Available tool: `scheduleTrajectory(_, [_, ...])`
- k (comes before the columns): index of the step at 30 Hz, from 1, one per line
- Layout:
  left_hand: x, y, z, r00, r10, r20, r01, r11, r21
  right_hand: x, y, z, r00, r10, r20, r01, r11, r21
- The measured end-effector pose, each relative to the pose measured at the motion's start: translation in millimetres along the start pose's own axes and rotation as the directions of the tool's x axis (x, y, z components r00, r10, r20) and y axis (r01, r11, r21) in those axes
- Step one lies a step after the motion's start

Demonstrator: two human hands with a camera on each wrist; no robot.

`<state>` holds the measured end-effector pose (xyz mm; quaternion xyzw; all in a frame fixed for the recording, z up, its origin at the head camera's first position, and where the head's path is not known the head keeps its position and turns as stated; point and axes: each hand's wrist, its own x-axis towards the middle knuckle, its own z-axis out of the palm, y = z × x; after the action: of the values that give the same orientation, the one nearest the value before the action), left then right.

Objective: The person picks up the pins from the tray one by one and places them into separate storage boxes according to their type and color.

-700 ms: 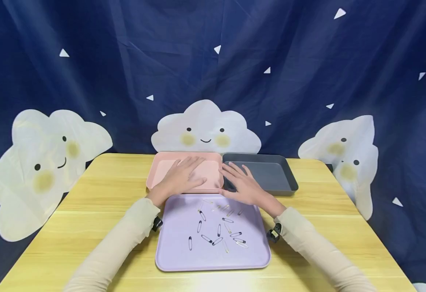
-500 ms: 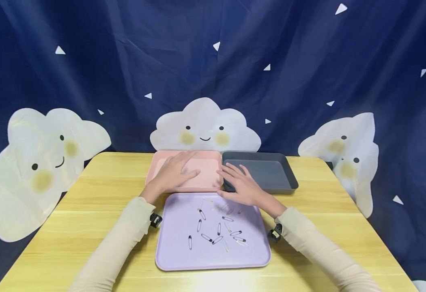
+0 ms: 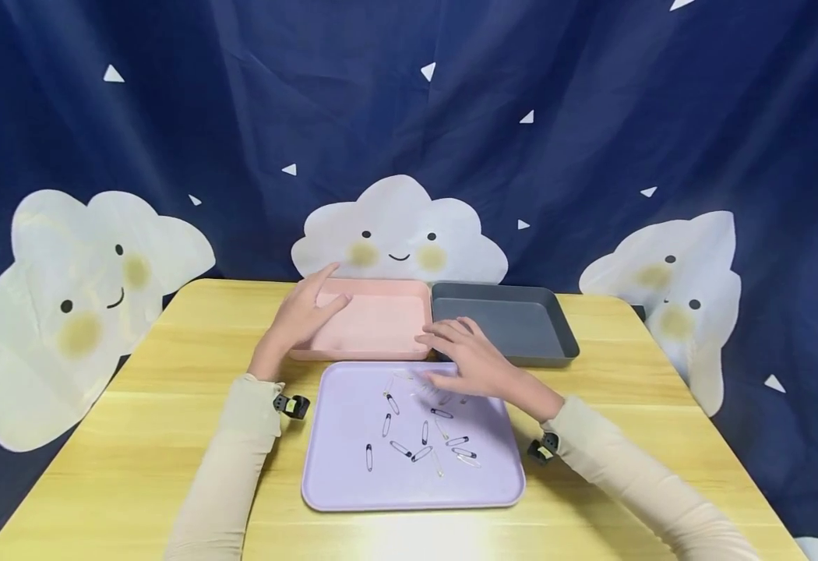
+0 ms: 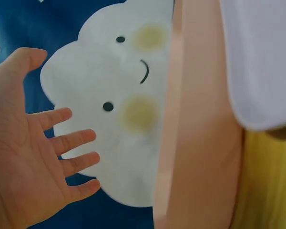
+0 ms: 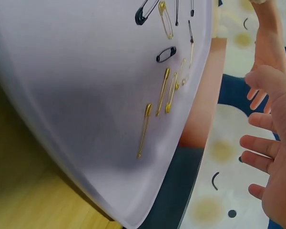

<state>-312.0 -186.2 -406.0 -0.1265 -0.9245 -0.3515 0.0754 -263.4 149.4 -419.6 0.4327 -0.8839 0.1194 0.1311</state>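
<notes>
Head view gives us three trays on one wooden table [image 3: 135, 452]: a lavender tray [image 3: 339, 483] nearest the person, and beyond it a pink tray [image 3: 381, 323] on the left and a dark grey tray [image 3: 514, 319] on the right, those two just beside each other. Safety pins lie scattered in the lavender tray. We count nine black safety pins [image 3: 393, 404] there, and three gold safety pins [image 5: 144, 131] plainly among them; more gold ones lie toward the far rim, partly under a hand and too faint for us to number. From the right wrist we can tell at least four gold pins apart.

Two hands are in sight. The left hand [image 3: 304, 313] is at the left end of the pink tray, fingers extended, thumb apart, gripping nothing. The right hand [image 3: 470, 362] is above the far edge of the lavender tray, reaching across the near corner of the dark grey one; its fingers are loosely extended and we see nothing in its grasp. Each wrist carries one small black device [image 3: 292, 406]. Behind, a blue curtain [image 3: 241, 101] bears three large clouds [image 3: 398, 218] and part of a fourth.
</notes>
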Motion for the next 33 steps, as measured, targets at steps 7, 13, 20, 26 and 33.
scheduleTrajectory(7, [-2.0, -14.0, -23.2, 0.994, -0.097, 0.046, 0.1, 0.991, -0.085, -7.2, -8.3, 3.0, 0.999, -0.018, -0.042, 0.019, 1.0, 0.018])
scheduleTrajectory(13, [-7.4, -37.7, -41.9, 0.989, -0.132, 0.061, 0.143, 0.967, -0.21, -6.9, -13.2, 9.6, 0.999, -0.039, -0.012, 0.039, 0.999, 0.01])
scheduleTrajectory(20, [-8.6, -59.8, -50.7, 0.977, -0.191, 0.093, 0.212, 0.877, -0.431, 3.0, -14.5, 10.2, 0.995, -0.092, 0.042, 0.095, 0.992, -0.083])
scheduleTrajectory(26, [-12.1, -74.9, -48.1, 0.951, -0.225, 0.214, 0.305, 0.801, -0.515, 10.0, -16.7, 12.5, 0.986, -0.123, 0.109, 0.136, 0.982, -0.127])
scheduleTrajectory(33, [-18.0, -91.1, -40.3, 0.911, -0.25, 0.327, 0.398, 0.742, -0.539, 16.8, -22.1, 17.6, 0.974, -0.171, 0.148, 0.192, 0.971, -0.142])
